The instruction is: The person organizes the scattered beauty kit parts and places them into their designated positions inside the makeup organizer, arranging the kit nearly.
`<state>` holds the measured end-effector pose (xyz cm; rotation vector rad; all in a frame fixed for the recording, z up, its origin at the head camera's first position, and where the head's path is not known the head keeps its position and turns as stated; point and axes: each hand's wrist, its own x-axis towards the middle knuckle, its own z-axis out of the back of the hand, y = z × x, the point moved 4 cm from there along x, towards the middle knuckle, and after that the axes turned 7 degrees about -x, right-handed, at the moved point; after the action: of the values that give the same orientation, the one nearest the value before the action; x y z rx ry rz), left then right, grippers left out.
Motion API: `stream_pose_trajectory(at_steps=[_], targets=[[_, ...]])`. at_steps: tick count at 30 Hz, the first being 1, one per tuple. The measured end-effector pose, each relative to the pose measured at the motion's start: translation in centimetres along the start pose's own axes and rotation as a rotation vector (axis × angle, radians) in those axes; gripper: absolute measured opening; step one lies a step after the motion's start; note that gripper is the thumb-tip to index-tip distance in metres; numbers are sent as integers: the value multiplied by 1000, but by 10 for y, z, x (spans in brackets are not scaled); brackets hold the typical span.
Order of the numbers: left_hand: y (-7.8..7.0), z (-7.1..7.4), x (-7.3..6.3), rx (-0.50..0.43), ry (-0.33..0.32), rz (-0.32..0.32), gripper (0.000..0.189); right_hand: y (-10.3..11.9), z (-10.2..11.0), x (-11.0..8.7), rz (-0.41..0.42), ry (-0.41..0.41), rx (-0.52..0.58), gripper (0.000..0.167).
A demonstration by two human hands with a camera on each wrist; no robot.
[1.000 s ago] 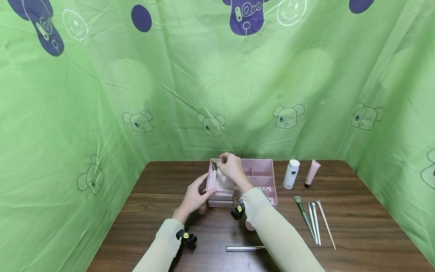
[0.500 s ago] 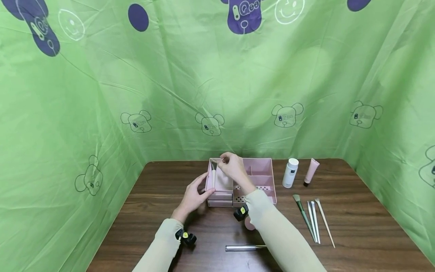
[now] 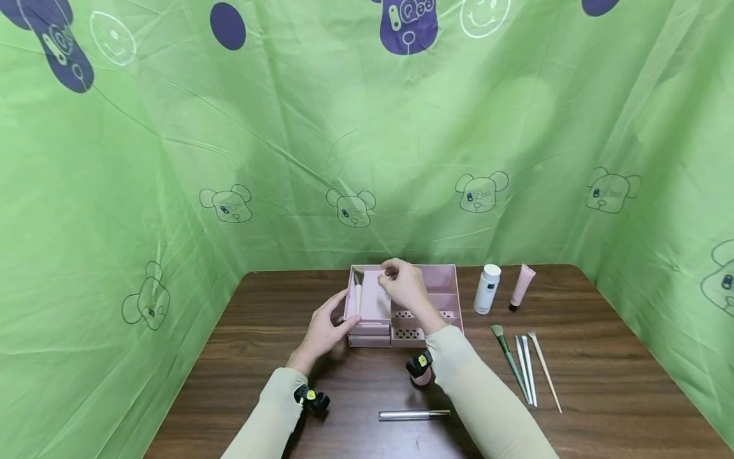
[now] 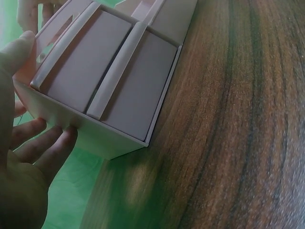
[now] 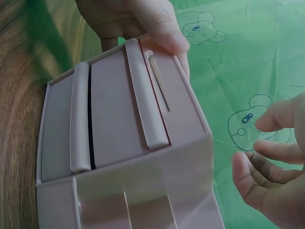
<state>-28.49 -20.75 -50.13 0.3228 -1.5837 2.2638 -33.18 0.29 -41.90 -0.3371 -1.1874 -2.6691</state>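
A pink desktop organizer (image 3: 369, 330) with two drawers on its left side sits at the back of the table. In its top left tray lies a makeup brush (image 3: 359, 298), dark bristles to the back, pale handle to the front. My left hand (image 3: 322, 331) grips the organizer's left side, with the thumb over the top front edge and the fingers along the side wall (image 4: 90, 129). Above the right part of that tray hovers my right hand (image 3: 406, 284), fingers loosely bent and nothing between them. Thumb and fingertips stand apart in the right wrist view.
Right of the organizer are a white bottle (image 3: 487, 290) and a pink tube (image 3: 522, 287). Several brushes (image 3: 509, 363) lie at the right. Nearer the front are a slim silver tube (image 3: 410, 415) and a round pink item (image 3: 422, 378). A green curtain (image 3: 298, 159) hangs behind.
My right hand has moved right, away from the makeup brush, which stays lying in the tray. The left hand keeps its grip on the organizer. The head view has shifted slightly.
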Motion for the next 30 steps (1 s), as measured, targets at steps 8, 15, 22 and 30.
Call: stream_pose_trajectory(at_steps=[8, 15, 22, 30], targets=[[0, 2, 2, 23, -14, -11, 72, -4, 16, -7, -1, -9, 16, 27], [2, 0, 0, 7, -15, -21, 72, -8, 26, -17, 16, -7, 25, 29], [3, -2, -1, -21, -24, -10, 71, -12, 34, -26, 62, -25, 43, 29], [2, -3, -1, -19, -22, -15, 71, -18, 45, -37, 63, -13, 64, 27]])
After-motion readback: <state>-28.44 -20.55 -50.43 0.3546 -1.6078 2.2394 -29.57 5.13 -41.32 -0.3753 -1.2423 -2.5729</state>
